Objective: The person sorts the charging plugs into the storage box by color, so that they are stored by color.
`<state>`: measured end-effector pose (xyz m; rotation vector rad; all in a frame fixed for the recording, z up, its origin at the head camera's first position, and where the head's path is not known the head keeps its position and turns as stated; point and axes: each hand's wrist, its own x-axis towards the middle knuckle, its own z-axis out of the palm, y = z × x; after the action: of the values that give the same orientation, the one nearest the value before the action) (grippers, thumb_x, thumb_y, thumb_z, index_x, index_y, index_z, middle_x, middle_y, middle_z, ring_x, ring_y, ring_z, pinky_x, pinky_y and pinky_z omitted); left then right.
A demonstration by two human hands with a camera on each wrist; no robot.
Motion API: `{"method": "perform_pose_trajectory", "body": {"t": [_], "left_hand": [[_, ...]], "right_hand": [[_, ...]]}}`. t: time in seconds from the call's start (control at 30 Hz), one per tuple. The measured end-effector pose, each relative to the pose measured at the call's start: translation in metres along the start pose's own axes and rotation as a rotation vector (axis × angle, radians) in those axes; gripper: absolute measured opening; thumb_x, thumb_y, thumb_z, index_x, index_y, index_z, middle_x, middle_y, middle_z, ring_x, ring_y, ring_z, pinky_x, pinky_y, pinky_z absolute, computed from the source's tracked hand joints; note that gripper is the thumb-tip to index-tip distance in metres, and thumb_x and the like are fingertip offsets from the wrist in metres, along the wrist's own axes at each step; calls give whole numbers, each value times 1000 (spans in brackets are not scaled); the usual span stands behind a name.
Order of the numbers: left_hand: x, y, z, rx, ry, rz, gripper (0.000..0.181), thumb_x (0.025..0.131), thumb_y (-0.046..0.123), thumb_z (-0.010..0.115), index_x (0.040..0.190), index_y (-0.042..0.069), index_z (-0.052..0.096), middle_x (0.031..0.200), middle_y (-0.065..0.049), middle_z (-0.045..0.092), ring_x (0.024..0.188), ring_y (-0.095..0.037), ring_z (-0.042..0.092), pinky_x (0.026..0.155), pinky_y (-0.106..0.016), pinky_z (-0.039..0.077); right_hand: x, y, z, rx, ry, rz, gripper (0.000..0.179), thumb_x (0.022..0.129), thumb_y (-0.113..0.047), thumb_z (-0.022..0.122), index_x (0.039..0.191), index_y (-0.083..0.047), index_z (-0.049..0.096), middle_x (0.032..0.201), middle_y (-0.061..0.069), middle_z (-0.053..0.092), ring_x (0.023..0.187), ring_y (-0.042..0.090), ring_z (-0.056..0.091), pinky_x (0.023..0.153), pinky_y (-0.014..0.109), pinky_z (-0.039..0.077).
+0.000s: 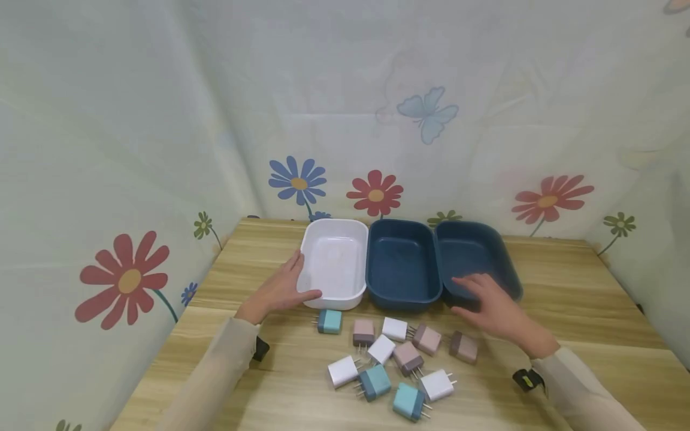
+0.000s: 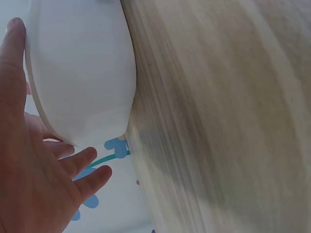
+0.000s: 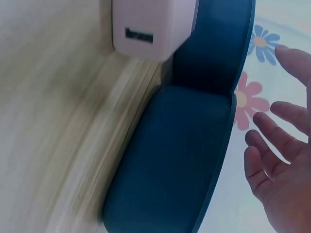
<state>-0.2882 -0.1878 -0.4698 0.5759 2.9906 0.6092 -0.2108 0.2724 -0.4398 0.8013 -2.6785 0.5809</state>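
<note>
Middle blue tray (image 1: 403,263), that's our anchor! Right beside it on its left stands the white tray (image 1: 336,263); on its right, the second blue tray (image 1: 466,257). The left hand (image 1: 277,290), well left of the anchor, spreads wide at the white tray's outer side, thumb at the near rim, gripping nothing; how firmly it touches, I can't call. And the right hand (image 1: 493,308), to the anchor's right, hovers over the second blue tray's near part, fingers loosely bent and apart, nothing in them!

Now the chargers, all in front of the anchor on the wooden table (image 1: 560,299). A teal charger (image 1: 329,321) sits front-left; a mauve charger (image 1: 465,347) front-right, closest to the right hand. A white charger (image 1: 395,328) lies just before the anchor's near wall, eight more gathered around it and nearer the person. Behind the anchor, a flowered cloth (image 1: 334,90)!
</note>
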Motion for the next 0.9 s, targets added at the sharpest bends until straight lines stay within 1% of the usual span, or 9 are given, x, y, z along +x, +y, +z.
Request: {"method": "perform_pose_trajectory", "body": {"t": [0.1,0.27,0.33,0.5,0.57,0.77,0.9], "left_hand": [[1,-3,2,-23,-8,-14,114,77,71,57,150,-2,8,156,-17,3,140,-34,15,108,-48,25],[1,-3,3,-40,-21,-27,115,77,71,57,150,0,4,157,-16,0,140,-34,15,108,-48,25],[1,-2,3,-41,-26,-30,115,77,70,58,150,0,4,157,-17,0,140,-35,15,108,-48,25],[1,-1,0,-23,-47,-36,114,78,69,59,150,-1,5,156,-17,-1,139,-36,16,108,-48,25],[2,-2,-1,-14,-56,-38,113,78,69,58,150,-1,5,157,-16,-1,139,-35,17,108,-47,26],[2,-2,-2,-26,-75,-49,111,79,66,60,150,1,6,157,-14,-3,138,-37,20,106,-49,28],[2,-1,-3,-25,-89,-57,111,78,66,60,151,2,5,157,-12,-5,138,-36,20,106,-49,28]], "right_hand": [[-1,-5,2,5,1,-29,55,75,-27,80,122,-3,61,111,9,60,104,25,53,86,45,46],[-3,-12,8,34,20,-124,50,73,-20,81,117,-2,64,101,4,62,94,18,55,78,40,48],[-4,-15,10,48,12,-148,49,73,-19,81,116,-3,64,100,3,61,93,16,54,78,39,48],[-8,-26,14,97,-60,-154,47,75,-20,80,118,-7,64,102,-1,61,94,13,53,78,35,48],[-9,-30,16,113,-87,-172,46,77,-20,79,118,-7,64,101,-2,61,92,12,53,76,33,48],[-12,-41,26,132,-126,-267,40,76,-22,80,111,-9,66,94,-7,58,83,9,52,70,26,46],[-15,-52,32,173,-171,-320,40,76,-25,79,111,-11,66,97,-7,59,84,8,51,71,25,46]]}}
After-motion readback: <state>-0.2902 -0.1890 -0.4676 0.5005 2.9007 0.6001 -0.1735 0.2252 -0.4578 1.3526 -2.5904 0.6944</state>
